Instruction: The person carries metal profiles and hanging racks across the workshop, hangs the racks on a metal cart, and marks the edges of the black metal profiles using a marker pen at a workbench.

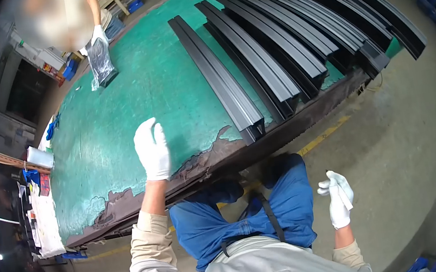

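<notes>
My left hand [152,151], in a white glove, is held over the near edge of the green-topped table [103,140]. Its thumb stands apart from the fingers and nothing is in it. Nearest to it lies a long dark grey metal profile [216,75], the leftmost of several similar ones. My right hand [340,200], also white-gloved, hangs over the floor to the right of my knees. Its fingers are bent together around something small, of which a pale strip and a dark tip show; I cannot make out what it is.
More dark profiles [293,16] lie side by side, their near ends at the table's worn brown edge. Across the table, another person's gloved hand [98,35] holds a plastic-wrapped piece [102,66]. A yellow line [325,135] marks the concrete floor.
</notes>
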`<control>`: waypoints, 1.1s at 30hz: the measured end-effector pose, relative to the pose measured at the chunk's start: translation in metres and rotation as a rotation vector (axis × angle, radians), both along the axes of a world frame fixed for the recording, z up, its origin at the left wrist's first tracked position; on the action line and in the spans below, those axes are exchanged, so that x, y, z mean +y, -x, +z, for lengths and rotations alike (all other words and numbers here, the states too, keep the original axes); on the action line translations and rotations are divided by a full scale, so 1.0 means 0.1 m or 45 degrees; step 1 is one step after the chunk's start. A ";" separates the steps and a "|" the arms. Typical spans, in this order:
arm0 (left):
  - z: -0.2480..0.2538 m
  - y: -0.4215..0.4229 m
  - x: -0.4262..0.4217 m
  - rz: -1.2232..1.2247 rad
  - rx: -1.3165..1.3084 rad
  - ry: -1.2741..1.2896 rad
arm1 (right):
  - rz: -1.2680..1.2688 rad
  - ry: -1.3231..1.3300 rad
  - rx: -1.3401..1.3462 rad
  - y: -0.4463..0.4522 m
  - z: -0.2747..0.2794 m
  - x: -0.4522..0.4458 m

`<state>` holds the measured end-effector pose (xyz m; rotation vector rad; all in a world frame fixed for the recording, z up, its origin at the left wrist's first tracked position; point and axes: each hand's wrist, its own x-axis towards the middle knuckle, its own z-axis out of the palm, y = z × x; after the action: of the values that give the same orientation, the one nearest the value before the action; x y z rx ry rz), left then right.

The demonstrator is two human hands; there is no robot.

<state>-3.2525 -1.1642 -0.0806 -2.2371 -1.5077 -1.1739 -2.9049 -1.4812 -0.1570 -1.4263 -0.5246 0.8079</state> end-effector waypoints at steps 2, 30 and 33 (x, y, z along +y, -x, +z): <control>0.24 -0.57 -0.21 -0.152 -0.345 0.249 | -0.014 0.023 -0.032 -0.02 0.02 -0.01; 0.20 -0.57 -1.32 -0.840 -0.024 0.290 | 0.217 -0.375 0.505 1.06 0.23 0.50; 0.01 -0.99 -1.63 -1.227 -0.138 0.385 | 0.288 -0.218 -0.670 1.10 0.42 0.53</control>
<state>-3.1534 -1.3274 -0.0795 -3.3039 -0.5911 -1.3300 -3.0146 -1.4283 -0.1152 -1.4329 -1.1465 0.5393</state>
